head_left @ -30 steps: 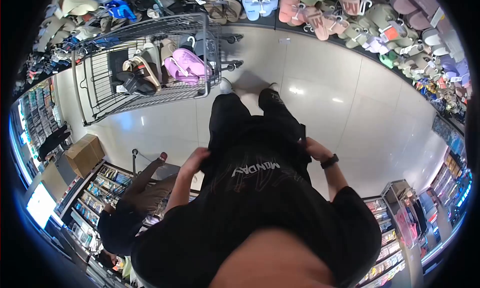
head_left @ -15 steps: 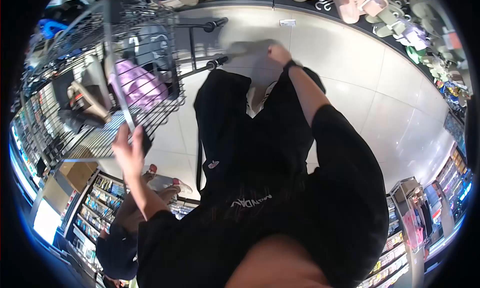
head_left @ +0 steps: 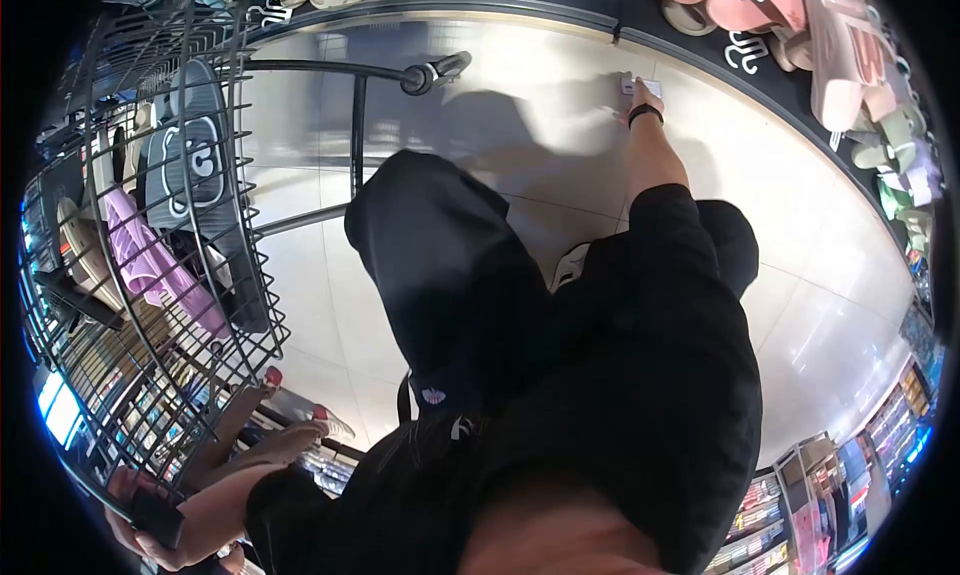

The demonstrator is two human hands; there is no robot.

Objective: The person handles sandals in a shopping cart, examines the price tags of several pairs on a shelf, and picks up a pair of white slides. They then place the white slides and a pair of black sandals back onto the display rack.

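Note:
My left hand (head_left: 150, 525) is wrapped around the shopping cart's dark handle (head_left: 158, 516) at the lower left. Out at the upper right, my right arm is stretched down to the floor. The fingers of my right hand (head_left: 643, 97) are closed at a small white card (head_left: 653, 87) lying by the shelf base; its near edge is hidden by them. A black band (head_left: 645, 113) circles the right wrist. Inside the black wire cart (head_left: 240, 165) are a purple slipper (head_left: 165, 265), a dark grey slipper (head_left: 183, 190) with a white bear outline and a beige slipper (head_left: 85, 250).
Low shelves of slippers (head_left: 760, 15) curve along the top and right, with white hooks (head_left: 745, 53) at the edge. A cart wheel (head_left: 418, 78) stands on the tiled floor (head_left: 310, 325). Another person's legs (head_left: 270, 445) show beyond the cart at lower left.
My right hand has reached forward and right to the white card on the floor. My body has bent lower, and the cart and left hand now sit further left and down in view.

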